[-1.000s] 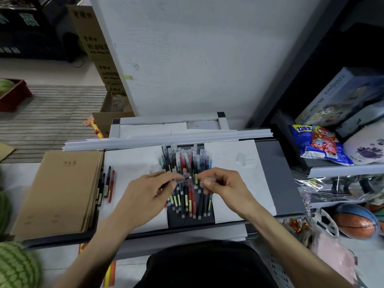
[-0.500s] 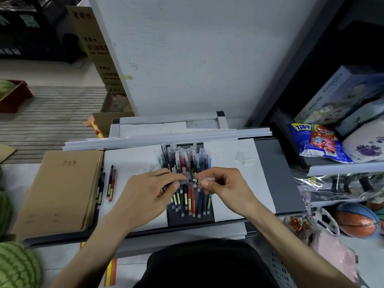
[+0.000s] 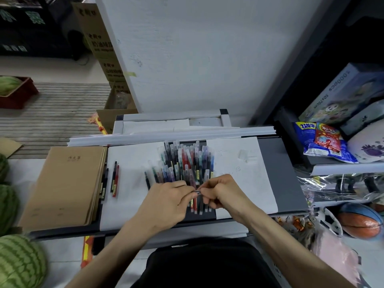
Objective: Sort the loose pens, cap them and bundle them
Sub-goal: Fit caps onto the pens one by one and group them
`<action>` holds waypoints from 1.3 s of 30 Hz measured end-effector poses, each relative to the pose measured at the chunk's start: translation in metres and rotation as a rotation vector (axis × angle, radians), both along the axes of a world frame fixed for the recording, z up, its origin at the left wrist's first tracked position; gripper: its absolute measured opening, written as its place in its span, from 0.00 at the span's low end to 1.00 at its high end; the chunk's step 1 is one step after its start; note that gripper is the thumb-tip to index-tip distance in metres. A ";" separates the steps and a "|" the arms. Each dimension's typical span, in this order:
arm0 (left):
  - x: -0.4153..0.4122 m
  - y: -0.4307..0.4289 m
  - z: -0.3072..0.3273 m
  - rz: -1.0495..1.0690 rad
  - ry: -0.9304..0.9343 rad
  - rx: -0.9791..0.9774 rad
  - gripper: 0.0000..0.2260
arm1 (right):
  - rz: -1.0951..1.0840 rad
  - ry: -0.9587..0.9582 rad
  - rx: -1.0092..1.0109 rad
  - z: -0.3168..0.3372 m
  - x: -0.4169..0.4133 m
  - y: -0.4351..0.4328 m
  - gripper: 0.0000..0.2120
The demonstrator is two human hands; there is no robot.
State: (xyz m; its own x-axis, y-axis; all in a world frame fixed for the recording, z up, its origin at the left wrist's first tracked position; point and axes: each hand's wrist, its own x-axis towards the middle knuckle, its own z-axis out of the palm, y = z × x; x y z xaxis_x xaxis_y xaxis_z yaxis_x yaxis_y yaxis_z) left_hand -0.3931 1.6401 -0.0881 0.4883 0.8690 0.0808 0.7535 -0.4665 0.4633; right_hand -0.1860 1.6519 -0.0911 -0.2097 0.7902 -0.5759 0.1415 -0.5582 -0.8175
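A heap of loose pens [image 3: 187, 163] in red, blue, green and black lies on the dark tray [image 3: 280, 173], between two white sheets. My left hand [image 3: 166, 204] and my right hand [image 3: 222, 194] meet just in front of the heap, fingertips together. Between them is one pen [image 3: 197, 191], of which only a short dark piece shows. The left hand pinches its body. The right hand's fingers close on its other end; whether that end is a cap is hidden. Three sorted pens [image 3: 113, 179], black and red, lie side by side to the left.
A brown notebook stack [image 3: 64, 183] covers the tray's left end. Watermelons [image 3: 18, 262] sit at the lower left. A white board [image 3: 187, 55] leans behind the tray. Shelves at the right hold snack bags [image 3: 320, 140] and boxes; a basketball [image 3: 361, 221] lies below.
Both hands have drawn closer together, so the gap between their fingertips has shut and most of the pen is now covered. The heap and the sorted pens have stayed put.
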 end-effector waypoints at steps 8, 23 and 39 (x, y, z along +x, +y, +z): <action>-0.028 0.016 -0.057 0.574 -0.164 -0.250 0.14 | 0.046 -0.694 0.267 -0.054 0.043 0.022 0.18; -0.060 0.039 -0.100 0.920 -0.159 -0.392 0.09 | 0.215 -1.392 0.358 -0.089 0.131 0.083 0.18; -0.136 0.049 -0.092 0.912 0.052 -0.159 0.04 | -0.004 -1.125 0.465 -0.077 0.097 0.051 0.10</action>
